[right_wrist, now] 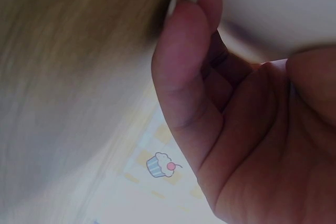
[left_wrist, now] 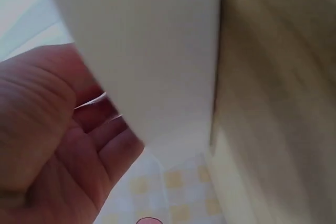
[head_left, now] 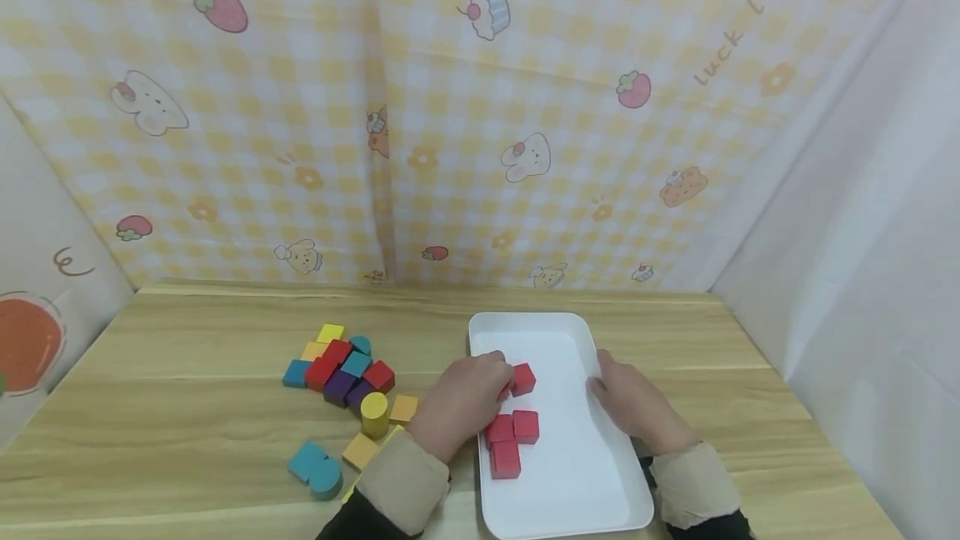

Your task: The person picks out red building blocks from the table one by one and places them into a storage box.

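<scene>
A white tray (head_left: 570,473) lies on the table, with several red blocks along its left side. My left hand (head_left: 463,400) reaches over the tray's left rim, and its fingertips hold a red block (head_left: 506,392), mostly covered by them. Touching that spot is another red cube (head_left: 524,379). Nearer to me a group of red blocks (head_left: 505,459) sits inside the tray. My right hand (head_left: 637,403) grips the right rim, thumb over the edge. In the left wrist view the tray's outer wall (left_wrist: 147,61) hides the left fingertips; the right wrist view shows curled fingers (right_wrist: 184,51) at the tray.
Left of the tray stands a cluster of blocks with red, blue, yellow and purple (head_left: 341,386) pieces. A yellow cylinder (head_left: 374,415), orange blocks (head_left: 361,451) and teal pieces (head_left: 325,478) lie nearer. A checked cloth (head_left: 450,123) hangs behind the table (head_left: 187,407).
</scene>
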`<state>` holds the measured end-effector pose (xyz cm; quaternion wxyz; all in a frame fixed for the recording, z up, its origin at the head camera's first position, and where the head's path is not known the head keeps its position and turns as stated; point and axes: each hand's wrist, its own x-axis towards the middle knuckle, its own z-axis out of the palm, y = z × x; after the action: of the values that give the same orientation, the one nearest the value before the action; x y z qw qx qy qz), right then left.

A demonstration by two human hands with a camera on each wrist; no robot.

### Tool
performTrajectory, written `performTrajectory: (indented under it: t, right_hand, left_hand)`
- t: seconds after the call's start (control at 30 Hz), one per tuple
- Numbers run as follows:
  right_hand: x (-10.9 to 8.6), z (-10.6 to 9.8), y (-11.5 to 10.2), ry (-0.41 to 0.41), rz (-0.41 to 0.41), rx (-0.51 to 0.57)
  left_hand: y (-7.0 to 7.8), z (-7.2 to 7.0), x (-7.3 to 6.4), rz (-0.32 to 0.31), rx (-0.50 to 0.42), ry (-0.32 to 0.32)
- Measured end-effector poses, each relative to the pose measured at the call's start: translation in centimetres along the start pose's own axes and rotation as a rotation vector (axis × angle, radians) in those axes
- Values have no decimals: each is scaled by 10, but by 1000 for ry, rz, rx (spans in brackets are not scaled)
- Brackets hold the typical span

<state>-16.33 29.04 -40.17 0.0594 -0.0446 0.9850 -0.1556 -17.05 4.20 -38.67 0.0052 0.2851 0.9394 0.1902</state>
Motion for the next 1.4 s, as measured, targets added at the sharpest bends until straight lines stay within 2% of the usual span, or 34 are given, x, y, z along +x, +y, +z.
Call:
performTrajectory:
  t: [0.13, 0.23, 0.5, 0.67, 0.9, 1.0, 1.2, 1.4]
  right_hand:
    - [0, 1, 1, 1, -3, -11]
    - [0, 2, 2, 2, -7, -9]
    - [1, 3, 3, -2, -6, 5]
    - [1, 3, 4, -4, -4, 9]
    - [1, 3, 3, -3, -4, 20]
    - [1, 4, 3, -3, -1, 18]
    - [1, 4, 3, -5, -2, 20]
    - [1, 3, 3, -9, -2, 25]
  left_hand:
    - [1, 6, 2, 23, 92, -3]
    - [1, 8, 2, 33, 105, 3]
    - [1, 7, 1, 28, 87, 3]
    - [0, 5, 0, 3, 42, -2]
    - [-1, -5, 0, -62, -101, -99]
    - [-1, -8, 0, -71, -143, -121]
    - [1, -14, -3, -64, -154, -111]
    - [4, -33, -10, -55, -127, -69]
